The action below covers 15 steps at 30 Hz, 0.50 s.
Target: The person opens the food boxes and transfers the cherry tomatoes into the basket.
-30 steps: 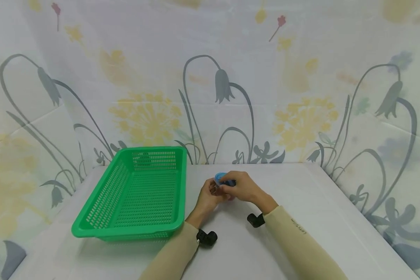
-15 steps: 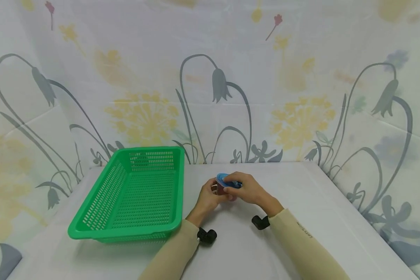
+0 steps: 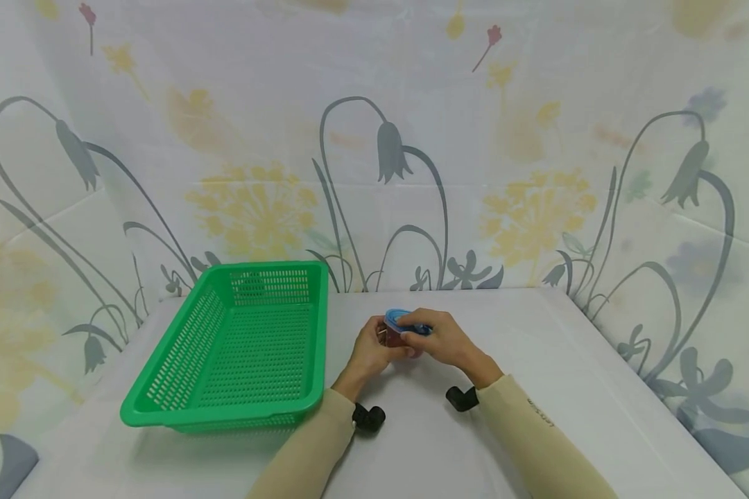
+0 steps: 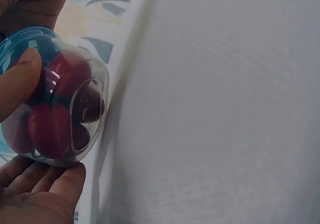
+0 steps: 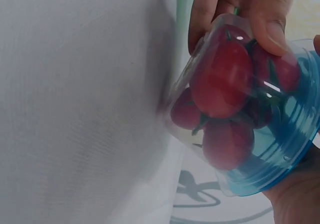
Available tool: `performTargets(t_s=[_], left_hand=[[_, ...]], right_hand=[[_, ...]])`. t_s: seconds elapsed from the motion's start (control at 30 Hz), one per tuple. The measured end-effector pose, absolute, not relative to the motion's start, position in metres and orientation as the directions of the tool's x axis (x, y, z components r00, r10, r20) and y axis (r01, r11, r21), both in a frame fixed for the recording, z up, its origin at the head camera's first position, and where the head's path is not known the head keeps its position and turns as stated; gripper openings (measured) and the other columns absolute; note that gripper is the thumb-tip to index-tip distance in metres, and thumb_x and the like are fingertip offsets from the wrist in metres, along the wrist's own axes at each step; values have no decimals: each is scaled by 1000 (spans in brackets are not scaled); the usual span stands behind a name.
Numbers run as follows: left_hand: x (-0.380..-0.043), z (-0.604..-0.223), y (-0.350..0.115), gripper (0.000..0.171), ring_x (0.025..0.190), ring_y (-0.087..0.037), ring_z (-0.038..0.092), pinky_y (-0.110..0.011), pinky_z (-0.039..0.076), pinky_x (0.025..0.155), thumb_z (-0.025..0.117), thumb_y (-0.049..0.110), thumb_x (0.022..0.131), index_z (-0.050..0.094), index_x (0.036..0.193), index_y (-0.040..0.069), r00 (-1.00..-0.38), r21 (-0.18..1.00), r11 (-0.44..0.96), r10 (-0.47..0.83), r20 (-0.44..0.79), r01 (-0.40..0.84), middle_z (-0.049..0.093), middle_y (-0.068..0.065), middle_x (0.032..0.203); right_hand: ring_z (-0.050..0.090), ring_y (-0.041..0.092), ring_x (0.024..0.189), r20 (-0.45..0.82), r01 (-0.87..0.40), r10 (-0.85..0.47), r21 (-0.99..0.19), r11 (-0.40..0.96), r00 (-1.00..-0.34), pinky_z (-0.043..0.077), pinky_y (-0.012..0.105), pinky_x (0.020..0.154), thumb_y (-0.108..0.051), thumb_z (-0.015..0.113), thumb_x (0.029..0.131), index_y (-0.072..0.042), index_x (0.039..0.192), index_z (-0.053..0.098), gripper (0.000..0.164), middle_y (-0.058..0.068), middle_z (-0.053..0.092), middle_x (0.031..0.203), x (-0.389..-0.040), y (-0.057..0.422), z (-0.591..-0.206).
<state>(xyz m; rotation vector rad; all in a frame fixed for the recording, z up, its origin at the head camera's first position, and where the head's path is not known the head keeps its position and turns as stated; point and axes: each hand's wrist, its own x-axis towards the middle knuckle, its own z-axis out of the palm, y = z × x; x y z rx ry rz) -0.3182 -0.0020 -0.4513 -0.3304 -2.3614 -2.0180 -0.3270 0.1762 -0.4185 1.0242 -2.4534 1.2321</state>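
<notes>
Between both hands, above the white table, is a clear plastic tub (image 3: 394,340) with a blue lid (image 3: 394,317) at its mouth. Several red cherry tomatoes (image 5: 222,78) with green stems show through its wall in the right wrist view. My left hand (image 3: 369,352) holds the tub's body, thumb (image 4: 22,81) on one side and fingers (image 4: 67,184) on the other. My right hand (image 3: 446,338) grips the lid from above, its fingers bent over the rim. The palm side of the right hand is hidden in the head view.
A large green plastic basket (image 3: 225,418) with slotted walls stands to the left, close beside the left forearm. The white table (image 3: 537,346) extends to the right. A flower-print curtain (image 3: 374,229) hangs behind the table.
The right hand has shifted slightly right, and the tub's red contents show more below the lid. Over the last half second the hands have barely moved. The head view has turned slightly.
</notes>
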Motion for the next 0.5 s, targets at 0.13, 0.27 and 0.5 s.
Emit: performTargets(t_s=[0.13, 0.27, 0.5], left_hand=[[-318, -451, -3, 68, 116, -31, 55, -42, 45, 96, 85, 7, 69, 46, 125, 2, -978, 978, 130, 158, 140, 161, 53, -15, 127], [-319, -450, -3, 67, 117, -32, 54, -43, 46, 96, 85, 9, 70, 46, 125, 3, -979, 979, 136, 159, 132, 154, 52, -15, 129], [-318, -448, -1, 64, 119, -35, 52, -45, 46, 94, 85, 14, 71, 48, 123, 7, -982, 976, 170, 154, 112, 138, 50, -13, 131]], right_hand=[[62, 30, 96, 482, -661, -472, -656, 365, -738, 51, 51, 81, -9, 70, 86, -4, 109, 72, 24, 13, 69, 107, -328, 175, -421], [63, 27, 96, 481, -648, -451, -663, 374, -752, 52, 48, 80, -12, 70, 86, -7, 107, 73, 22, 11, 70, 107, -328, 175, -421], [63, 18, 93, 446, -605, -421, -683, 410, -790, 53, 33, 75, -13, 67, 87, -12, 105, 75, 20, 5, 70, 106, -327, 177, -418]])
